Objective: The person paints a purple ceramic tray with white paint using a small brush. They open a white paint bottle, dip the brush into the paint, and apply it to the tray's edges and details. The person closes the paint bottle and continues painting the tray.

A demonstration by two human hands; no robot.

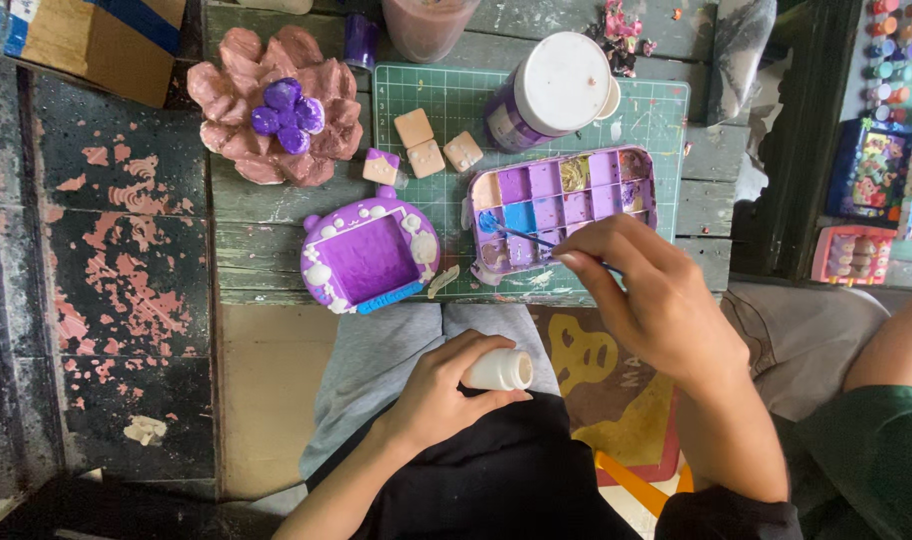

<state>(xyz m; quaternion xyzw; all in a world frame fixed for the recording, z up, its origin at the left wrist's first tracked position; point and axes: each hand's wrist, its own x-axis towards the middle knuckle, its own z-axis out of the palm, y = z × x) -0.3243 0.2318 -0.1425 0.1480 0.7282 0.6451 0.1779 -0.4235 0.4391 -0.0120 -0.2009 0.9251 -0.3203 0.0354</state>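
Blue paint tips a thin brush (524,236) pinched by the right hand (648,300), its handle hidden; the left hand (438,392) grips a small white bottle (500,371), half covered.

The mat (456,100) is green with a grid of pale lines. The paint tray (561,205) is purple, with purple, blue and gold paint in its little boxes. The frame (369,255) is purple with white bumps and a blue strip. The flower (276,100) is pink with a purple middle. The small bottle (499,370) is white. The big jar (546,95) is purple with a white lid. The table (266,215) is grey-green.
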